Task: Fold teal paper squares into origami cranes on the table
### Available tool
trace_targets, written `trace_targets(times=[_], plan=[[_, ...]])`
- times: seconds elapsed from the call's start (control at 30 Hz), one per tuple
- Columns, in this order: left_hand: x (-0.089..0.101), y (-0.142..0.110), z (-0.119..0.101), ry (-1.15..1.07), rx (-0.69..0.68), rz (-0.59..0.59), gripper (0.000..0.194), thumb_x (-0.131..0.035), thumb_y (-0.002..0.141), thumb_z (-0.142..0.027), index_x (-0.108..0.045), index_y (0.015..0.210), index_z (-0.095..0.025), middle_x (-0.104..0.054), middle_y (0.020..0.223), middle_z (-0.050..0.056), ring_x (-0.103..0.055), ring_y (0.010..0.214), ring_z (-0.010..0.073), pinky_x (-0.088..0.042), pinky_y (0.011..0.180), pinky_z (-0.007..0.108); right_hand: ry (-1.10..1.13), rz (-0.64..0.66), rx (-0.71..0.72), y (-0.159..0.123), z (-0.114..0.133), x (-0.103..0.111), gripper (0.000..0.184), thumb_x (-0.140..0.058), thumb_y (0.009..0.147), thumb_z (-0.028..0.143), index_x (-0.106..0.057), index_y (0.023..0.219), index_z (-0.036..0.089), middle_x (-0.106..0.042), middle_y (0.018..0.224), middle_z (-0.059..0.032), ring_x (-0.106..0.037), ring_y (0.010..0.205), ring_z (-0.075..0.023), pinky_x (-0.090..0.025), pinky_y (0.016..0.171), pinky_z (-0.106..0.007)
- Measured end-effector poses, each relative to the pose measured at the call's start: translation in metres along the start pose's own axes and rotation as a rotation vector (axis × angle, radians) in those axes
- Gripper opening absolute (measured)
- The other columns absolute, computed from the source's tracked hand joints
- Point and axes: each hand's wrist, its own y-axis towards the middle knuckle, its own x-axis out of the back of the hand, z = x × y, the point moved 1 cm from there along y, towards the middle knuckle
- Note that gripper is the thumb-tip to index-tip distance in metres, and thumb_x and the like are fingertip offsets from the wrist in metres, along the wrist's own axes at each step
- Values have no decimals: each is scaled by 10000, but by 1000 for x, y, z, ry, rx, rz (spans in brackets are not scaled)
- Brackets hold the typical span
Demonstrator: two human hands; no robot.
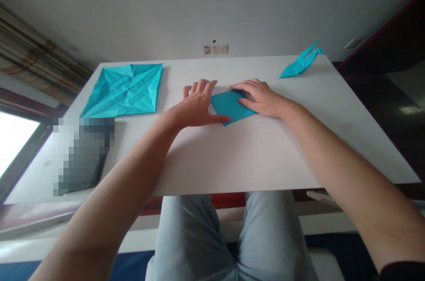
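Between spread left hand [198,106] and loosely curved right hand [262,97], folded turquoise origami paper [228,104] is steadied, seemingly mid-crease; firm pressing seems needed.

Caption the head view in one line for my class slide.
Left fingers and right fingers touch a small turquoise paper on a white table, between a creased sheet and a paper bird.

Turquoise colors the paper [229,103], the crane [299,66] and the crease-latticed sheet [126,88]; the table [215,161] is white, the wall [212,6] gray, the jeans [186,236] pale blue.
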Motion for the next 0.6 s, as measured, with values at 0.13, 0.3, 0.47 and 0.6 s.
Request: trace_targets(times=[0.13, 0.3, 0.47, 0.6], plan=[[6, 1, 7, 35, 47, 24, 1248, -817, 851, -951, -434, 1774, -202, -494, 1749, 301, -420, 1679, 611, -276, 1401, 761, -12, 40, -52, -2, -2, 5, 637, -688, 1066, 444, -699, 1676, 261, -712, 1673, -179, -606, 1562, -465, -418, 1316, -676], [9, 1, 3, 75, 108, 60, 1087, -819, 921, -836, -485, 1736, -199, -487, 1755, 274, -439, 1673, 578, -285, 1417, 717, -25, 32, -96, -6, -5, 15, 730, -810, 968, 483, -717, 1665, 290, -730, 1520, -172, -659, 1392, -454, -457, 1257, -663], [5, 2, 2, 38, 79, 11, 948, -845, 948, -753, -532, 1669, -222, -516, 1729, 255, -472, 1653, 556, -312, 1404, 708, -6, 92, -141, -10, -4, 23, 867, -931, 858, 612, -730, 1637, 289, -771, 1252, -136, -674, 1272, -447, -477, 1225, -671], [2, 3, 0, 32, 39, -14, 836, -846, 982, -688, -584, 1619, -215, -542, 1695, 250, -489, 1634, 541, -302, 1398, 722, 55, 137, -187, -13, -3, 25, 1027, -1023, 762, 665, -691, 1682, 353, -698, 1469, -147, -673, 1362, -468, -493, 1277, -690]])
